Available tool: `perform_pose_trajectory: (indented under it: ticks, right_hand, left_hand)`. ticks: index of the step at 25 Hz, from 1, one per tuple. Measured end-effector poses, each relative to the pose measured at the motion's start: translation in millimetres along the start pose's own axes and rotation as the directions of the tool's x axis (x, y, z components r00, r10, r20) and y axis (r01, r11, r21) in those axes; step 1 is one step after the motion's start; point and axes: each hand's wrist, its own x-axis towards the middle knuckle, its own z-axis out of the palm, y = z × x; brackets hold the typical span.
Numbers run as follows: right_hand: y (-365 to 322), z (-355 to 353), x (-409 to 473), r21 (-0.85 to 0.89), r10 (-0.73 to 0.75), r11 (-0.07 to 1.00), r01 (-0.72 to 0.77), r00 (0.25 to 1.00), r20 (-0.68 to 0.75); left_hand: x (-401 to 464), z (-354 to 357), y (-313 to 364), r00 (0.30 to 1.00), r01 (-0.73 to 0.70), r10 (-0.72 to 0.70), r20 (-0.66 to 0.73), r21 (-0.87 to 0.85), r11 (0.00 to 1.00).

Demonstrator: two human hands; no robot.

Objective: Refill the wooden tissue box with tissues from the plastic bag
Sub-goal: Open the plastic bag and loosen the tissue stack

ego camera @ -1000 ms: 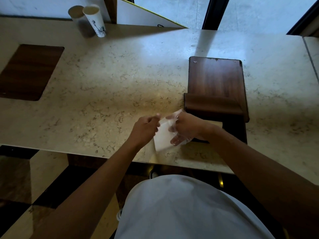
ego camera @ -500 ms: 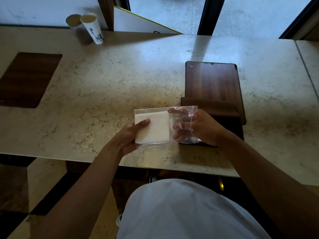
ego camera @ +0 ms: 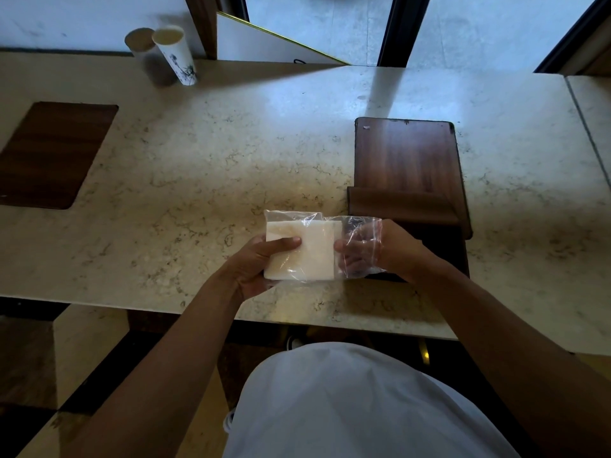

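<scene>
Drawing the white tissue stack (ego camera: 305,251) from the clear plastic bag (ego camera: 358,226), nothing boxed yet.
Left hand (ego camera: 261,262) is clamped on the stack, right hand (ego camera: 380,251) reaches into the bag; dark wooden tissue box (ego camera: 406,166) lies open just beyond.

We see a clear plastic bag (ego camera: 317,246) holding a flat white stack of tissues (ego camera: 305,256), lying level just left of the dark wooden tissue box (ego camera: 408,166), whose top stands open.

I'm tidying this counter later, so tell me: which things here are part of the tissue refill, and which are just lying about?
Part of the job:
- plastic bag, held by left hand and right hand
- tissues inside it
- wooden tissue box

Lying about:
- two paper cups
- dark wooden mat
- white board leaning at the back
</scene>
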Motion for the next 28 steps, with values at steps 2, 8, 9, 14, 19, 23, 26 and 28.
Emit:
perform_pose_trajectory:
  ticks: [2,8,9,14,19,23,26,28]
  right_hand:
    - [4,-1,2,-0.017,-0.033,0.999,0.033,0.999,0.014]
    - [14,1,10,-0.107,-0.185,0.976,0.189,0.982,0.045]
    - [14,0,10,-0.121,-0.211,0.970,0.212,0.977,0.029]
    - [14,4,15,-0.215,-0.260,0.944,0.251,0.965,-0.013]
    - [18,12,25,-0.126,-0.242,0.967,0.220,0.949,-0.202]
    - [16,18,27,-0.157,-0.187,0.974,0.163,0.971,-0.149]
    - [19,15,25,-0.223,-0.201,0.959,0.175,0.974,-0.102]
    - [22,14,26,-0.224,-0.165,0.964,0.142,0.983,-0.085]
  left_hand:
    - [1,0,-1,1.000,0.007,-0.007,-0.006,0.007,1.000]
    - [3,9,-5,0.997,-0.012,0.017,-0.072,0.077,0.997]
    - [3,9,-4,0.995,-0.030,0.038,-0.095,0.086,0.996]
    - [5,13,-2,0.988,-0.074,0.089,-0.127,0.120,0.990]
    - [6,17,2,0.991,-0.101,0.105,-0.084,0.054,0.993]
    - [9,17,2,0.990,-0.098,0.106,-0.090,0.090,0.991]
    - [8,15,0,0.987,-0.112,0.124,-0.103,0.121,0.986]
    - [8,12,-2,0.981,-0.118,0.135,-0.141,0.124,0.985]
